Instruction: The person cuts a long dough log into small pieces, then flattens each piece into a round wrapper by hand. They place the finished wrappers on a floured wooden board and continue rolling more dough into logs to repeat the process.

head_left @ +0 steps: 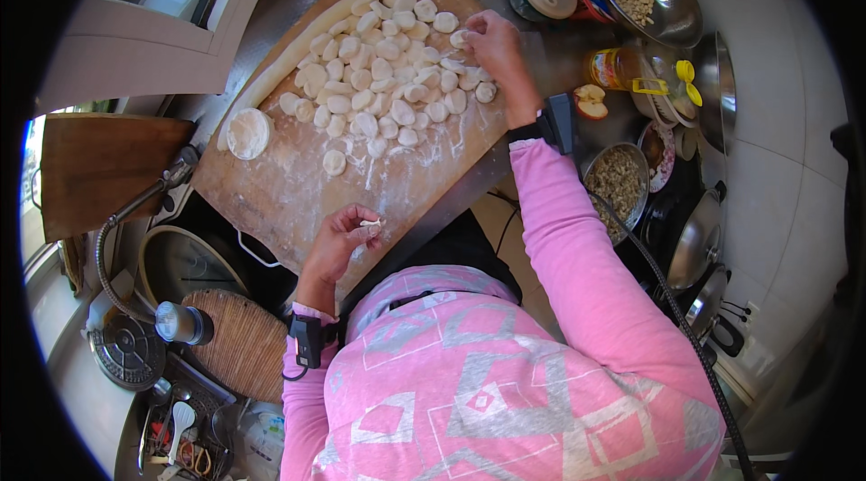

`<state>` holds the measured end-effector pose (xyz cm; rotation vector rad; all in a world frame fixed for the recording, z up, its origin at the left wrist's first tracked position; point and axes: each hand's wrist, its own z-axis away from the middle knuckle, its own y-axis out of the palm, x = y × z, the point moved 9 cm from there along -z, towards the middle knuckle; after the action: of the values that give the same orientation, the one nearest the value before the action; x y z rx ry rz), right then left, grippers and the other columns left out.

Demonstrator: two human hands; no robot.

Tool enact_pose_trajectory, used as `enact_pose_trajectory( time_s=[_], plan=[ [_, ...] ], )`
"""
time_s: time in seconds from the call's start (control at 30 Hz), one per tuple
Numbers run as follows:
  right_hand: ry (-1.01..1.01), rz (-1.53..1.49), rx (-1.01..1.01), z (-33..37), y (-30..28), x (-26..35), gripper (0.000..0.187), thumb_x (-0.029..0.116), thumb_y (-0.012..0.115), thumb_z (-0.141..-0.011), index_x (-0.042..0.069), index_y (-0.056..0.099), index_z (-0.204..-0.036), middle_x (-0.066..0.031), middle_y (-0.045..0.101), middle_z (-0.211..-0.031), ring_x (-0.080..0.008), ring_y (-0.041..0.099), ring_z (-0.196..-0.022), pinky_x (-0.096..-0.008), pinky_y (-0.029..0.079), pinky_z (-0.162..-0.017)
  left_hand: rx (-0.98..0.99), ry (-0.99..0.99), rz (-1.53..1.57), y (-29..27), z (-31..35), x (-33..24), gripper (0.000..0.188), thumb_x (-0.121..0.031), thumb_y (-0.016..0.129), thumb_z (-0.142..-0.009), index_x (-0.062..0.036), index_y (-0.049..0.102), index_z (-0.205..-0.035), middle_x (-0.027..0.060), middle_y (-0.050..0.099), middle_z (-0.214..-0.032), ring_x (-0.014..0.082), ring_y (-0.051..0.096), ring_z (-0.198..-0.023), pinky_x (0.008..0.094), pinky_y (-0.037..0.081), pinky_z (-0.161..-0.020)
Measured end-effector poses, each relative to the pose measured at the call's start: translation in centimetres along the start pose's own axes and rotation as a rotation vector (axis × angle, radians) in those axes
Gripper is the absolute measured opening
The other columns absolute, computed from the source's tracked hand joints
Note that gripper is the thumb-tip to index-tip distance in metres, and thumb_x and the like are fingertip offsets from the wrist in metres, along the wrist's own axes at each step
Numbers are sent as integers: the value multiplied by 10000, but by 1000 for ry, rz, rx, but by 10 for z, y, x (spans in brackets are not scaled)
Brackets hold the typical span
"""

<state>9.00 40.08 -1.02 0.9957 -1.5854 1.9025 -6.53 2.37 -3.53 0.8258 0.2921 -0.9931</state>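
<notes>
A large wooden board (271, 201) dusted with flour carries many small, flattened round pieces of dough (382, 69). My right hand (496, 46) reaches to the board's far right edge, its fingers closed on a dough piece (459, 39) at the rim of the pile. Close to the board's near edge, my left hand (341, 242) pinches a small scrap of dough (372, 224). A long rope of dough (293, 50) curves along the left side of the pile. A round white tub (250, 134) with flour stands at its lower end. One dough piece (334, 163) lies apart from the others.
On the right are a metal bowl of chopped pieces (667, 8), an oil bottle (615, 69), a cut apple (591, 102) and a bowl of filling (597, 176). A sink (185, 251) with a flexible faucet hose (106, 247) lies left. A black cable (663, 278) passes beside my right arm.
</notes>
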Motion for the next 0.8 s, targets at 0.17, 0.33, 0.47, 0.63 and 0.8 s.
enact_pose_trajectory(
  time_s=[0.17,0.33,0.47,0.63,0.8],
  plan=[
    [-223,291,-79,-4,9,5,75,88,744,-741,52,696,-786,-166,711,-842,-359,681,-811,-472,534,-738,-26,5,-29,1,-2,-2,130,-16,678,-899,-12,645,-1025,49,678,-830,138,635,-716,273,510,-689],
    [-240,226,-55,-1,6,0,68,85,662,-791,71,728,-793,-174,693,-849,-387,661,-808,-496,520,-737,-37,18,-20,-1,-2,-2,129,-14,669,-903,-11,641,-1029,52,677,-827,139,634,-716,274,509,-691],
    [-267,358,-117,12,-14,15,173,129,621,-837,56,722,-956,-163,692,-1017,-369,646,-931,-462,503,-833,-87,29,-20,-9,0,-1,126,-18,662,-907,-15,637,-1031,57,675,-824,146,636,-712,283,513,-683],
    [-372,807,102,54,29,31,560,354,557,-954,24,520,-1405,-169,473,-1502,-304,434,-1395,-568,304,-1140,-142,60,-16,-17,-2,-4,135,-13,660,-905,-15,631,-1038,64,676,-821,153,638,-709,288,514,-682],
    [-306,671,69,62,34,18,611,393,497,-990,24,437,-1474,-157,352,-1590,-289,302,-1482,-608,176,-1182,-171,83,40,-18,-5,-7,146,-10,663,-906,-5,632,-1049,60,671,-829,159,643,-715,287,512,-681]
  ],
)
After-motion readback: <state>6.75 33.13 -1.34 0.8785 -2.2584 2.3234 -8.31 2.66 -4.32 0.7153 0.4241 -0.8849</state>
